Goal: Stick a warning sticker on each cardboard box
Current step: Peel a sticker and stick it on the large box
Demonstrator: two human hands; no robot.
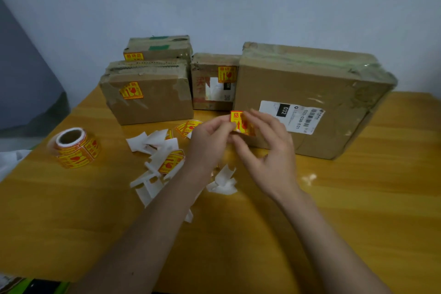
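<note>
On big box (pixel 310 83), label (pixel 290 116) "032"

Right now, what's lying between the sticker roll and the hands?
In the head view, torn white backing scraps and loose stickers litter the table between the sticker roll and hands.

The hands (pixel 241 141) cover much of the held sticker (pixel 236 118), its print too blurred to read.

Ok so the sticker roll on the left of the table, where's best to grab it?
Take the sticker roll from above, fingers round its outer yellow wall. It stands on end with the cardboard core opening facing up, and bare table lies around it, so the sides are free. Avoid the loose tail of stickers at its front.
</note>
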